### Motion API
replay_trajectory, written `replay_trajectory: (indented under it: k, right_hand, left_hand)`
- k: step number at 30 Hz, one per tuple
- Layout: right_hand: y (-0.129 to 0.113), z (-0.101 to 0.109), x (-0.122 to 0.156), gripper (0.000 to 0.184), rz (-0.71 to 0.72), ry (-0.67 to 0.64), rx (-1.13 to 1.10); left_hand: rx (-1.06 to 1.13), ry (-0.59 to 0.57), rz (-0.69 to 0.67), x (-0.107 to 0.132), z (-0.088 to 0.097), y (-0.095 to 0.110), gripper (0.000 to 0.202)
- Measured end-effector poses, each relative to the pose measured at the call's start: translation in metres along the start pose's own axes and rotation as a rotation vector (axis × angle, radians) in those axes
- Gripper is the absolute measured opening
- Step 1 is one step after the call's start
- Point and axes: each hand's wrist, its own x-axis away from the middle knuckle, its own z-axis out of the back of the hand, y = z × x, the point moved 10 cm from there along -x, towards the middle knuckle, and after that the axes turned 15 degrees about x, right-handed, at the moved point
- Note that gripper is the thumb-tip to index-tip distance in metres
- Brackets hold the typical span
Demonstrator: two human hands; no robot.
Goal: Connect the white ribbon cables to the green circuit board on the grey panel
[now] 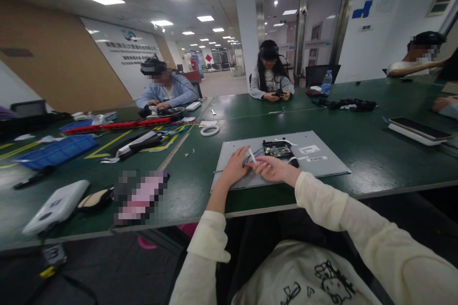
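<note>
A flat grey panel [322, 157] lies on the table in front of me, with a green circuit board [279, 151] in a black frame on its back. Grey cables [255, 148] run from the board toward my left hand [234, 167], whose fingers are closed around them at the panel's left part. My right hand [274, 169] pinches a short white strip, seemingly tape [252, 155], close to the left fingertips. White labels [309, 149] and a small black part [294, 162] are on the panel right of my hands.
A white tape roll [210, 131] lies beyond the panel. To the left are a pink phone-like item [143, 198], a white device [57, 206] and a blue tray [55, 151]. A phone on a white box [417, 131] sits right. Several people sit around the table [243, 121].
</note>
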Motion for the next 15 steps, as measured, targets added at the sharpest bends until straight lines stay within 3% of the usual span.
replay_trajectory:
  k: [7,15]
  right_hand:
    - [0.004,0.004,-0.002,0.026,-0.043,-0.009,-0.039]
    - [0.007,0.000,-0.001,0.013,-0.105,-0.034,-0.005]
  left_hand:
    - [0.076,-0.160,-0.038,0.001,-0.014,0.003,0.064]
    - [0.063,-0.218,-0.008,0.000,-0.027,-0.015,0.057]
